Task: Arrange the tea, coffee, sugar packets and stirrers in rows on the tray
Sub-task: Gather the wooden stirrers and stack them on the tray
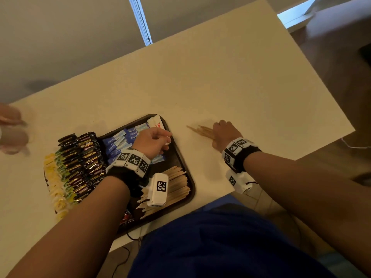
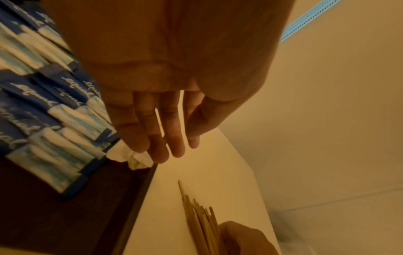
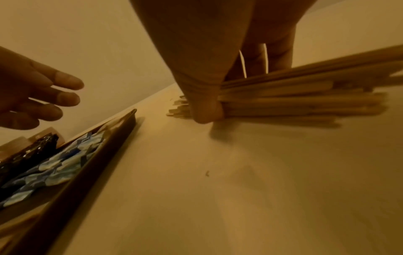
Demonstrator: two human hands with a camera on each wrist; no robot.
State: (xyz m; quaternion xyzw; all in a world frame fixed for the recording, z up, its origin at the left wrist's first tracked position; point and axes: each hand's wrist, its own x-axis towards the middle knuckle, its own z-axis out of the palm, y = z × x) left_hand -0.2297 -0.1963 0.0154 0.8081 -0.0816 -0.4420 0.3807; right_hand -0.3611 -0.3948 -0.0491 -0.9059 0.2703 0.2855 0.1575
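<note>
Gathering loose stirrers beside the tray

Head: your right hand (image 1: 224, 133) grips stirrers (image 1: 201, 131) on the table (image 1: 241, 77), at 3 o'clock from the tray (image 1: 180, 157) (bunched to carry). Left wrist: left hand (image 2: 165, 103) hovers, fingers relaxed. Right wrist: thumb pinches the bundle

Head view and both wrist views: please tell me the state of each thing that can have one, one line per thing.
Left hand: open, fingers straight, over the tray, holding nothing.
Right hand: gripping the loose bundle of wooden stirrers on the white table.
Dark brown tray: flat on the table, partly filled.
Blue sweetener packets: lying in overlapping rows on the tray.
Black packets: lined in rows.
Flat wooden stirrers on tray: stacked side by side.
</note>
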